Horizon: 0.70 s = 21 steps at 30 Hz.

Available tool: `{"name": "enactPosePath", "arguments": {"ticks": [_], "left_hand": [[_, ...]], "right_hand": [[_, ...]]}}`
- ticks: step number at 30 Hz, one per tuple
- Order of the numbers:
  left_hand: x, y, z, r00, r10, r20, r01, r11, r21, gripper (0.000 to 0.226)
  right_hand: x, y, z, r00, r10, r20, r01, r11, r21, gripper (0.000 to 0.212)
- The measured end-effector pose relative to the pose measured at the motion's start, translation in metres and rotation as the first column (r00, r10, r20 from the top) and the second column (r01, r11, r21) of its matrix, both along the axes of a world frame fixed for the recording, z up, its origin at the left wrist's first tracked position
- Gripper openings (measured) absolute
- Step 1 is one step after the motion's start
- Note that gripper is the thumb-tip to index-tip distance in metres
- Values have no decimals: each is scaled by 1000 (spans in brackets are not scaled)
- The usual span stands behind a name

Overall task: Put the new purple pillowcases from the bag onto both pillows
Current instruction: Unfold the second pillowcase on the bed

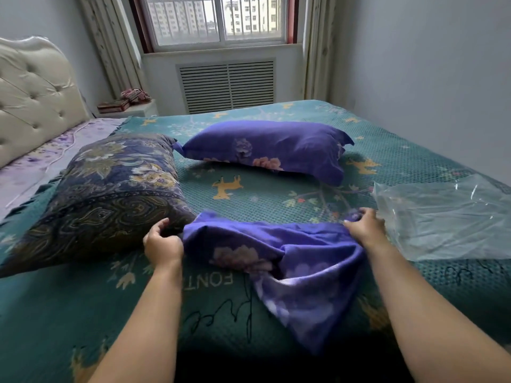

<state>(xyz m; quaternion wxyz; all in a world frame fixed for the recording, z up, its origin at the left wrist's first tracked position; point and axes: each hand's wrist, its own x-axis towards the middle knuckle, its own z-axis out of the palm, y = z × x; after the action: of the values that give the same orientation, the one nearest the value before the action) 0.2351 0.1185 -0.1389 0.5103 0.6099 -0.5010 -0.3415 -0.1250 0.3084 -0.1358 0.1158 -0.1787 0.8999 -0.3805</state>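
Observation:
A purple flowered pillowcase (301, 269) lies crumpled on the green bedspread in front of me. My left hand (162, 243) grips its left edge, right against the near corner of a pillow in a dark paisley cover (110, 194). My right hand (365, 226) grips the pillowcase's far right corner. Farther back on the bed lies a second pillow (265, 149) wearing a purple flowered pillowcase. A clear plastic bag (445, 219) lies flat at the right, just beyond my right hand.
The green patterned bedspread (249, 189) covers the bed. A cream tufted headboard (36, 95) stands at the left, a bedside table with small items (130, 103) beside it. A window and radiator cover are at the back. A wall runs along the right.

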Motion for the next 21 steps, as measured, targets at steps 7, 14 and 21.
{"name": "enactPosePath", "arguments": {"ticks": [7,14,21], "left_hand": [[-47,58,30,827,-210,521,457,792,-406,19],[-83,87,21,682,-493,540,665,726,-177,10],[-114,109,26,607,-747,-270,790,604,107,24]], "right_hand": [[13,-16,-35,993,-117,-27,120,941,317,60],[9,-12,-22,994,73,84,-51,971,-233,39],[97,-6,45,734,677,-53,-650,677,-346,30]]}}
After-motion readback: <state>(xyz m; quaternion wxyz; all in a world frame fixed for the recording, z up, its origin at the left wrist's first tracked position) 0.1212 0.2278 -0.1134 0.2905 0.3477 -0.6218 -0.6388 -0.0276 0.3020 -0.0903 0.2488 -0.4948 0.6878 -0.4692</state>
